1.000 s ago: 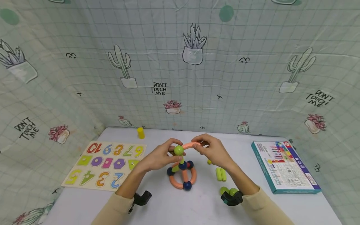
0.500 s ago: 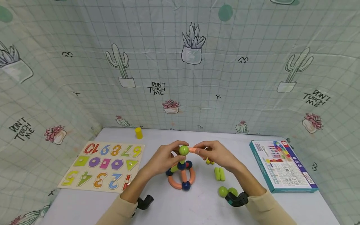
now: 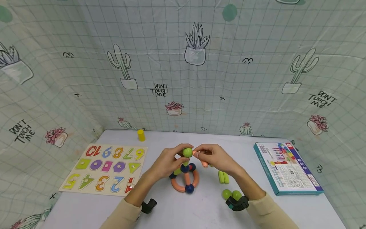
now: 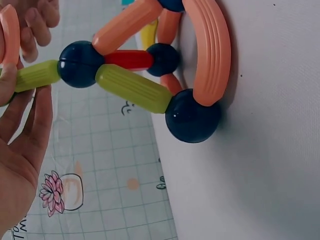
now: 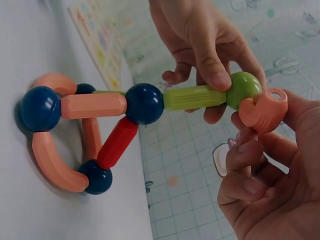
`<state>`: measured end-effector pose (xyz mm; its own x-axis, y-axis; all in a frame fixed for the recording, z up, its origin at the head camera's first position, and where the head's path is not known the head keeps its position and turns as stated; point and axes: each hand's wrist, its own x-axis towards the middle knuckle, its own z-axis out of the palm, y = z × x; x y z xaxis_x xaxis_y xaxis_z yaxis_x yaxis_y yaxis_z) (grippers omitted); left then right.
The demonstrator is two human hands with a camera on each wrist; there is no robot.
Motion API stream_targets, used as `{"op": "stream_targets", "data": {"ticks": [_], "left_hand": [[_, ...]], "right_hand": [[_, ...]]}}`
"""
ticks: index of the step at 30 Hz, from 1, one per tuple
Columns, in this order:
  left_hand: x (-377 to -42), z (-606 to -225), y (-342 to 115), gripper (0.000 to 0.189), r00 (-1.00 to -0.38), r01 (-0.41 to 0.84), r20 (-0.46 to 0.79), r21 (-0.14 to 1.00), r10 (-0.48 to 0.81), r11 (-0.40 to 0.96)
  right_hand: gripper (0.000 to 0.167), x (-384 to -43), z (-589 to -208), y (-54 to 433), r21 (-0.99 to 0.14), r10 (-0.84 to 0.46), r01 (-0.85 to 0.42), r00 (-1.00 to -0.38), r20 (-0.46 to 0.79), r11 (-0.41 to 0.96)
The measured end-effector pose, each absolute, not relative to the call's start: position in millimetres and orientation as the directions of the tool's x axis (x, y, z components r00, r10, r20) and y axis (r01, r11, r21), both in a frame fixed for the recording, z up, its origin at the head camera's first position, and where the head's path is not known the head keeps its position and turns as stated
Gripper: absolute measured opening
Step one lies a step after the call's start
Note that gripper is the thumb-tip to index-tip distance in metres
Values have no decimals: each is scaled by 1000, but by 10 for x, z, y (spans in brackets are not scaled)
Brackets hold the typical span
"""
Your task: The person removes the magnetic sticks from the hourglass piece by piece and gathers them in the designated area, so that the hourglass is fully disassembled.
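In the head view my left hand point(image 3: 168, 161) grips the light green ball point(image 3: 187, 152) where it meets a straight green rod point(image 5: 195, 98). That rod rises from a navy ball point(image 5: 144, 103) at the peak of a magnetic stick-and-ball frame. Below, straight orange, red point(image 5: 119, 143) and green rods slope to several navy balls, joined by curved orange rods point(image 4: 212, 55) in a ring on the table. My right hand point(image 3: 215, 158) pinches a short curved orange rod point(image 5: 268, 113) between thumb and finger. One end of it is against the green ball; the other points away.
Two green rods point(image 3: 223, 177) and two green balls point(image 3: 231, 194) lie right of the frame. A yellow cylinder point(image 3: 141, 135) stands at the back left. A number-puzzle board point(image 3: 103, 168) is on the left, a flat toy box point(image 3: 288, 168) on the right.
The curved orange rod has come closer to the green ball and turned, so its free end now points down toward me. My left hand keeps its grip on the ball.
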<state>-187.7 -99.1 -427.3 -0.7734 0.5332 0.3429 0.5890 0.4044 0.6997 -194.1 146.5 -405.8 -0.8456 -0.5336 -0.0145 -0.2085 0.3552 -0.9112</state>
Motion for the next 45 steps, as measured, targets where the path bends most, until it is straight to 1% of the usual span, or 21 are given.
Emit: {"op": "stream_targets", "data": {"ticks": [5,7,13,16,19,24,27,30,32,37,39,45], "left_hand": [[-1884,-4271,-988,43,-771,599,357,689,527,409],[-1875,-4264,-988,43,-771,601,361,686,525,411],[-1858,-4278,-987,42,-781,586,353,698,515,411],[-1851,-4279,-986,42,-789,576,345,702,508,418],[-1843,-4280,-993,48,-795,576,350,690,495,438],[-1832,-4298,-1008,60,-815,550,341,709,469,440],[-1837,-4322,-1010,61,-824,526,315,734,471,429],[-1836,-4347,-1014,62,-834,496,282,759,475,422],[-1834,-4362,-1020,58,-842,472,258,777,474,417],[-1838,-4410,-1038,34,-853,425,203,804,481,415],[-1845,-4437,-1045,28,-853,416,186,806,488,421],[-1859,-4483,-1062,29,-849,421,183,802,495,425]], "right_hand": [[24,-1948,-4045,1468,-902,-509,-233,-861,17,363],[25,-1964,-4049,1485,-902,-479,-231,-877,31,364],[33,-2045,-4098,1636,-908,-349,-173,-937,32,381],[35,-2082,-4135,1722,-904,-324,-155,-946,18,400],[35,-2139,-4191,1807,-896,-307,-140,-952,5,421],[42,-2275,-4378,2011,-891,-261,-80,-964,-44,446],[46,-2348,-4527,2156,-867,-213,-24,-972,-96,498],[44,-2394,-4661,2267,-827,-162,38,-974,-155,561],[42,-2419,-4742,2311,-801,-144,64,-972,-185,595],[41,-2462,-4887,2342,-767,-121,125,-959,-255,629],[41,-2469,-4915,2338,-753,-112,140,-955,-273,643],[41,-2466,-4911,2299,-713,-114,120,-956,-272,690]]}}
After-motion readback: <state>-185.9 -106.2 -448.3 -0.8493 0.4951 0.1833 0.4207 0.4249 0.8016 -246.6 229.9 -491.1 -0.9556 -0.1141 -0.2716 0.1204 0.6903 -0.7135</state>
